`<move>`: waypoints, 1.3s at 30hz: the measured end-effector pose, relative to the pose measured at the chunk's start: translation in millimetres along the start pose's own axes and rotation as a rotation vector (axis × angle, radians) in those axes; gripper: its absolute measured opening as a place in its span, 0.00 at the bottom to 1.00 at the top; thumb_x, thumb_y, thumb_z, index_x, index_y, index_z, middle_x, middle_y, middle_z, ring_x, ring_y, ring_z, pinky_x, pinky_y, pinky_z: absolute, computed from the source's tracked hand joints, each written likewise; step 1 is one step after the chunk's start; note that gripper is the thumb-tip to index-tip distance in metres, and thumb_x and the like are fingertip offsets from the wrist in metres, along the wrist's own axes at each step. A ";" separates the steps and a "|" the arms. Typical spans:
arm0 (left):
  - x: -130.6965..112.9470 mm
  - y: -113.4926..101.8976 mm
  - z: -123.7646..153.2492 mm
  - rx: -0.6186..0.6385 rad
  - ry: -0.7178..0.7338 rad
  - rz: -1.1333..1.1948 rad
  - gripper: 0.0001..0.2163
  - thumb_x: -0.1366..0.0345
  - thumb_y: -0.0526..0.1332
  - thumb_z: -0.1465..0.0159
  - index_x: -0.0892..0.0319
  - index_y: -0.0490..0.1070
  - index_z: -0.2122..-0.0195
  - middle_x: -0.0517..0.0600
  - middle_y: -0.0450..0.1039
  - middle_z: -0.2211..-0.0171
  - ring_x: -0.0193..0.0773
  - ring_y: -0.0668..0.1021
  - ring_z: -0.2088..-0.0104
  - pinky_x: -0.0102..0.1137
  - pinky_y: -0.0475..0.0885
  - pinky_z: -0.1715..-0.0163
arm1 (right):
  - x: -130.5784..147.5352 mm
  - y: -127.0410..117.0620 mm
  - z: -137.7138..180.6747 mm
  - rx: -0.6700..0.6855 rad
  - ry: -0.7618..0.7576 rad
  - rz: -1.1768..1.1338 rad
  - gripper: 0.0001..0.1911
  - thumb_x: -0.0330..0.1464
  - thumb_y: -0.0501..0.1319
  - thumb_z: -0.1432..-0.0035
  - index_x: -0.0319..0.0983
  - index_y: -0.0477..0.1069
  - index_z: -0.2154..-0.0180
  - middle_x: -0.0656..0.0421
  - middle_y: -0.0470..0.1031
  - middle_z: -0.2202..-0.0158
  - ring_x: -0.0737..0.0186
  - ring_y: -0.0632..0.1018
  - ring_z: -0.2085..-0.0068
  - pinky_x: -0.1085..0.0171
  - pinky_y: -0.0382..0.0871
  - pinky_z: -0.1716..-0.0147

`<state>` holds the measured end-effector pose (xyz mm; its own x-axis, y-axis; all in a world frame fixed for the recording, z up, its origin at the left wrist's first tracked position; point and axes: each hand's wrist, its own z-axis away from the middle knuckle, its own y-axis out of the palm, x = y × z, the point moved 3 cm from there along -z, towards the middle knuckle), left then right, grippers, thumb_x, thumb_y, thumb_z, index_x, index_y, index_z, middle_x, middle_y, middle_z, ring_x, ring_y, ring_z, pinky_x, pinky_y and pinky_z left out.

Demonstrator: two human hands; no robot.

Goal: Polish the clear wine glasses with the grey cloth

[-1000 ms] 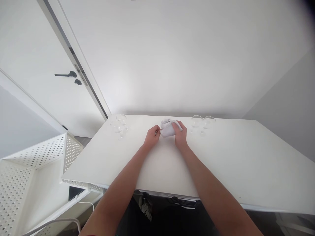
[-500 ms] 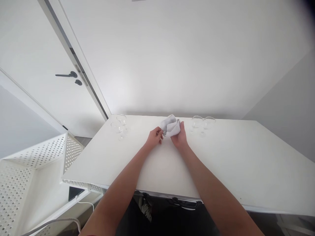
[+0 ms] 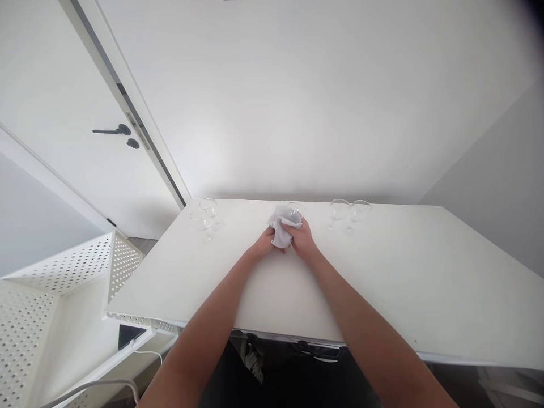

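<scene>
In front of me, over the middle of the white desk, a clear wine glass (image 3: 297,211) is partly wrapped in a pale grey cloth (image 3: 280,237). My right hand (image 3: 303,238) is closed on the cloth, its thumb pressing it against the glass. On the other side, my left hand (image 3: 262,243) is closed round the lower part of the glass; the cloth hides most of its fingers and the stem. Two stemmed glasses (image 3: 199,220) stand upright to the left. Another pair of glasses (image 3: 360,212) stands to the right, near the wall.
The white desk (image 3: 425,272) runs along a white wall (image 3: 297,113). At the left are a door with a black handle (image 3: 113,131) and a white perforated shelf unit (image 3: 85,277). A grey cable (image 3: 97,382) curves at the lower left.
My right hand has turned the cloth down and round, so the glass's rim now shows above it. My left hand has gone partly behind the cloth. The standing glasses have stayed put.
</scene>
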<state>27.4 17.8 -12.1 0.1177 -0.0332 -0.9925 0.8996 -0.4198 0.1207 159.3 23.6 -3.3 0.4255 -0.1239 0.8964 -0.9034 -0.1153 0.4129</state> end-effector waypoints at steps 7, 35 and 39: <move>-7.5 -26.7 -6.4 -0.309 0.144 0.127 0.10 0.61 0.61 0.40 0.57 0.73 0.58 0.53 0.76 0.51 0.43 0.77 0.51 0.35 0.72 0.56 | -9.5 -7.8 -8.2 -0.056 0.030 0.057 0.25 0.53 0.70 0.48 0.40 0.74 0.60 0.57 0.79 0.63 0.57 0.78 0.62 0.59 0.71 0.61; -25.0 -22.8 4.7 -0.306 0.323 0.368 0.24 0.44 0.62 0.36 0.57 0.73 0.47 0.60 0.74 0.43 0.49 0.78 0.45 0.45 0.71 0.44 | -14.9 9.9 3.7 0.207 0.128 0.151 0.22 0.52 0.68 0.45 0.40 0.76 0.64 0.61 0.76 0.67 0.62 0.74 0.66 0.62 0.67 0.61; -24.4 -24.4 4.9 -0.325 0.309 0.340 0.24 0.42 0.59 0.35 0.56 0.73 0.48 0.59 0.74 0.43 0.48 0.78 0.46 0.42 0.72 0.48 | -12.6 16.0 8.5 0.341 0.243 0.157 0.21 0.49 0.71 0.47 0.40 0.77 0.61 0.58 0.78 0.64 0.59 0.76 0.63 0.61 0.69 0.60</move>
<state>0.5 24.3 9.1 0.4972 0.1703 -0.8508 0.8672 -0.1293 0.4809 140.0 14.9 -9.4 0.2226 0.0649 0.9727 -0.8700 -0.4371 0.2283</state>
